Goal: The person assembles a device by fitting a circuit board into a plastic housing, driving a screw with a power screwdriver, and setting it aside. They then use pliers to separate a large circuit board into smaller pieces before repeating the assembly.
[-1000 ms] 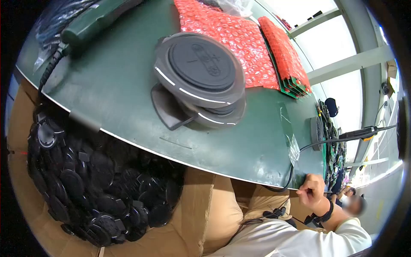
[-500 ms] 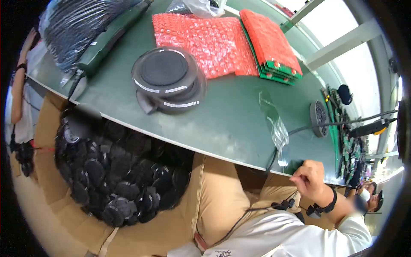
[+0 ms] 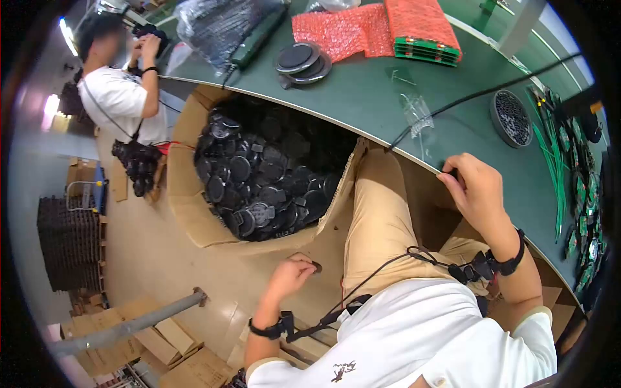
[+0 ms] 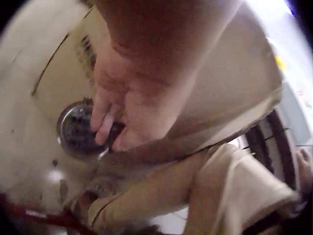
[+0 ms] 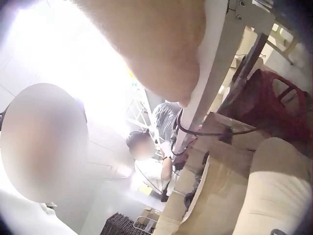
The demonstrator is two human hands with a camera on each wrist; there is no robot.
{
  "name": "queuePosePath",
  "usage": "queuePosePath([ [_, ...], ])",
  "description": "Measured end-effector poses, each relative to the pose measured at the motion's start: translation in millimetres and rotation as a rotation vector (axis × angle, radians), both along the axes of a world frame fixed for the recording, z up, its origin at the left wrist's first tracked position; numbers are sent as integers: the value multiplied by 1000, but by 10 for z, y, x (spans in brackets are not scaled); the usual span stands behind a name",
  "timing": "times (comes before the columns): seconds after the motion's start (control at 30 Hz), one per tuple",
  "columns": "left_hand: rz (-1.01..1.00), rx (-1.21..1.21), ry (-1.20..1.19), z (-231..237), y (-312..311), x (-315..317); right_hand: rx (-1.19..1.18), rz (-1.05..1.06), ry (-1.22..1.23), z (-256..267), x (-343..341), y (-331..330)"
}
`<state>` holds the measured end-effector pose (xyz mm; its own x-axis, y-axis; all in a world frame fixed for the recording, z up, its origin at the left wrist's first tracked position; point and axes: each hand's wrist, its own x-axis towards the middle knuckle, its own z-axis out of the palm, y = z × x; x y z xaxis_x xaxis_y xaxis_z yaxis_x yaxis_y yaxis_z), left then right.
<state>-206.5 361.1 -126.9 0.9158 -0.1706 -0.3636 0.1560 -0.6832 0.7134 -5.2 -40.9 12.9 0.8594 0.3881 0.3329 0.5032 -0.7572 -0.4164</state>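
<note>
My left hand (image 3: 289, 277) is low beside the carton, its fingers and thumb pinching the edge of a round black disc. In the left wrist view the disc (image 4: 73, 129) shows a shiny rim, partly covered by the fingers. My right hand (image 3: 475, 191) rests at the table's front edge with its fingers loosely bent. Many similar black discs (image 3: 259, 161) fill an open cardboard carton (image 3: 213, 238) under the table edge. On the green table (image 3: 362, 97) stands a small stack of round, grey-rimmed discs (image 3: 303, 61).
Red bubble wrap (image 3: 336, 32) and wrapped green circuit boards (image 3: 424, 48) lie at the back. A dark green tool (image 3: 259, 39) lies by a plastic bag (image 3: 220, 29). A round tray (image 3: 511, 119) and a black cable (image 3: 479, 97) are on the right. Another person (image 3: 119, 97) stands beyond the carton.
The head view has swung left and down. My left hand has come into sight with a black disc. My right hand stays at the table edge.
</note>
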Motion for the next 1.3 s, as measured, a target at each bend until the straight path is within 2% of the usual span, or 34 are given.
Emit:
queuePosePath([
  [0.1, -56, -219, -132, 1140, -30, 176, 54, 29, -18, 37, -55, -77],
  [0.13, 21, -260, -191, 1381, 15, 281, 74, 38, 11, 41, -77, -113],
  [0.23, 293, -352, -278, 1724, 265, 734, 153, 145, 28, 33, -124, -281],
  [0.3, 451, -236, -154, 1737, 421, 1135, 157, 212, 17, 129, -168, -448],
  [0.33, 440, -232, -170, 1759, 382, 1262, 213, 238, 131, 195, -234, -536],
  [0.4, 299, 178, -261, 1841, 247, 1535, 300, 277, 304, 380, -364, -754],
  [0.43, 277, 173, -281, 1930, 161, 1698, 302, 256, 282, 497, -422, -882],
  [0.5, 170, -49, -249, 2129, -72, 2033, 358, 262, 340, 724, -540, -1148],
  [0.53, 126, -85, -285, 2315, -298, 2205, 360, 237, 314, 823, -583, -1275],
  [0.63, -14, 101, -538, 2580, -886, 2868, 444, 144, 296, 1033, -658, -1597],
  [0.7, -148, 180, -897, 2467, -1287, 3369, 496, 80, 321, 1100, -688, -1694],
  [0.77, -165, 309, -826, 2373, -1747, 3778, 681, -18, 495, 1053, -687, -1726],
  [0.83, -252, 392, -1006, 1939, -2032, 4257, 627, -3, 467, 970, -692, -1710],
  [0.9, -239, 371, -898, 1809, -2382, 4369, 616, -7, 482, 869, -717, -1706],
  [0.93, -270, 473, -935, 1773, -2510, 4398, 594, -16, 486, 855, -742, -1699],
  [0.97, -276, 465, -944, 1751, -2599, 4436, 597, -17, 503, 819, -759, -1710],
  [1.03, -346, 687, -688, 1904, -2782, 4368, 628, -44, 598, 690, -769, -1753],
  [1.1, -365, 687, -636, 1887, -2802, 4463, 612, -55, 609, 602, -729, -1828],
  [1.17, -413, 518, -810, 1709, -2653, 4633, 603, -60, 625, 607, -698, -1849],
  [1.23, -356, 460, -797, 1714, -2553, 4594, 597, -62, 672, 719, -571, -1839],
  [1.3, -325, 212, -886, 1803, -2421, 4507, 614, -54, 685, 807, -393, -1774],
])
